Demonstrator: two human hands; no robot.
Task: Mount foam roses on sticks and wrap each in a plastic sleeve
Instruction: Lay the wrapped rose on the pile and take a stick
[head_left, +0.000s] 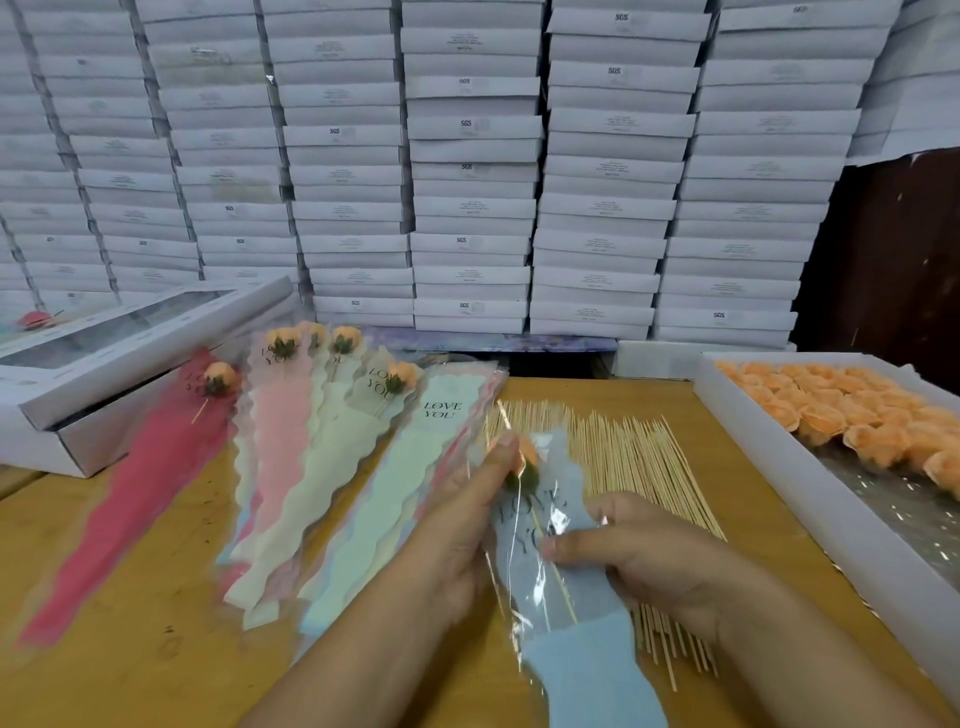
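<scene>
Gripped in both hands above the wooden table (156, 649): a blue plastic sleeve (587, 649) with a stick-mounted foam rose (525, 457) inside, left hand (467, 525) clasping its edge, right hand (644, 551) pinching its middle, beside loose sticks (623, 457).

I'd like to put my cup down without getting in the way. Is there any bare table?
Bare wooden table shows at the near left, below the red sleeve, and in a strip between the sticks and the tray of roses. The middle is crowded: fanned sleeves, sticks, and both hands on the blue sleeve.
</scene>
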